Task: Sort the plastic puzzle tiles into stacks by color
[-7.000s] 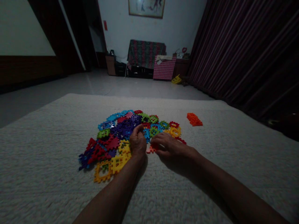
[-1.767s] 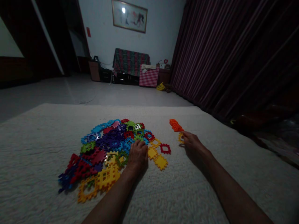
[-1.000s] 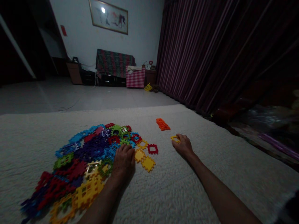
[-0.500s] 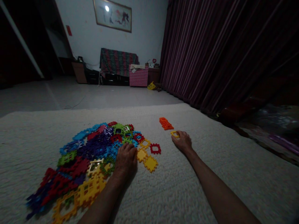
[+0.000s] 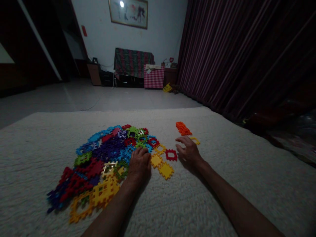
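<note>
My left hand (image 5: 140, 164) rests at the right side of a pile of coloured plastic pieces (image 5: 106, 149), its fingers curled down; what they grip, if anything, is hidden. Beside it lie two solid yellow pieces, the nearer one (image 5: 166, 170) flat on the cover. My right hand (image 5: 189, 151) is open, fingers apart, just right of a red square frame (image 5: 171, 155). A yellow frame (image 5: 196, 140) lies partly hidden behind that hand, below a row of orange pieces (image 5: 183, 128). Another yellow frame (image 5: 160, 149) touches the pile's right edge.
A cream quilted cover (image 5: 222, 197) lies under everything. Beyond its far edge are a tiled floor (image 5: 123, 98), a low black cabinet (image 5: 129, 81) and a red checked cloth (image 5: 154, 77). Dark purple curtains (image 5: 212, 59) hang at the right.
My right hand has let go of the yellow frame below the orange pieces, opened and come nearer the red frame. The view has shifted, moving the scene rightward.
</note>
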`<state>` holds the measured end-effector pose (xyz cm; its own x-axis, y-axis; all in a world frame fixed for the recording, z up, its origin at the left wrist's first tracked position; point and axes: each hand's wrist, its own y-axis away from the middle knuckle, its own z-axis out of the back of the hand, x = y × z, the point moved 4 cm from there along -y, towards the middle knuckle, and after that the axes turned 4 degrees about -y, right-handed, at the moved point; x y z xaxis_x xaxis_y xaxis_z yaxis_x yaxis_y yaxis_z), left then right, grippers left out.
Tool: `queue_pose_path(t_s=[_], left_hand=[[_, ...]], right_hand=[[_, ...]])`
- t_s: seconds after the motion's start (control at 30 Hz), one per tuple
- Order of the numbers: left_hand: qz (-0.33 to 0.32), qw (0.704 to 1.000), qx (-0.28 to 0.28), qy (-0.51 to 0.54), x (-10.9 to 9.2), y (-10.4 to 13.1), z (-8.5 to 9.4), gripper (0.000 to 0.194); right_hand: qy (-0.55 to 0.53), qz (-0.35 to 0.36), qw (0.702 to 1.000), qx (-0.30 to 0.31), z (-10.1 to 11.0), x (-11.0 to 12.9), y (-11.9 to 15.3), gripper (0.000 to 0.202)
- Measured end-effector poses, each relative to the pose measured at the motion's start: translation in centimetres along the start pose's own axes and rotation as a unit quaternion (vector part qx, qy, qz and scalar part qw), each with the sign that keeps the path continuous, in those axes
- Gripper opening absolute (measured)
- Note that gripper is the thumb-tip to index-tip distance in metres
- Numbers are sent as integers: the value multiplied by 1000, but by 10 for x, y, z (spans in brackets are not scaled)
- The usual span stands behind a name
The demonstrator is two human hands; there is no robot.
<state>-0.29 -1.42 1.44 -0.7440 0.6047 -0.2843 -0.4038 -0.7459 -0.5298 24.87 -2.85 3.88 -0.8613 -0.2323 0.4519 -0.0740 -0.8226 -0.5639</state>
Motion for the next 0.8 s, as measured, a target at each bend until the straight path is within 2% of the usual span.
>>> queue_pose_path(t_s=[0.07, 0.13, 0.27, 0.4, 0.53, 0.6, 0.73, 0.8], left_hand=[[0, 1000, 0, 2, 0, 0, 0, 24], [0, 1000, 1, 4, -1, 0, -1, 24], [3, 1000, 5, 7, -1, 0, -1, 23], [4, 1000, 10, 10, -2, -2, 0, 23], [9, 1000, 13, 11, -1, -2, 0, 22], [9, 1000, 15, 11, 0, -2, -1, 23], [2, 1000, 16, 10, 0, -2, -1, 23], [1, 1000, 16, 10, 0, -2, -1, 23]], right_hand=[[-20, 17, 998, 65, -21, 22, 2, 20], [9, 3, 995, 96, -38, 35, 6, 18], [62, -9, 994, 92, -52, 41, 10, 23], [35, -35, 996, 73, -52, 37, 8, 23], [-61, -76, 993, 60, -48, 35, 4, 18], [-132, -99, 985, 58, -45, 34, 2, 17], [-271, -151, 948, 66, -39, 25, -5, 27], [-282, -143, 948, 25, -33, 17, -10, 29]])
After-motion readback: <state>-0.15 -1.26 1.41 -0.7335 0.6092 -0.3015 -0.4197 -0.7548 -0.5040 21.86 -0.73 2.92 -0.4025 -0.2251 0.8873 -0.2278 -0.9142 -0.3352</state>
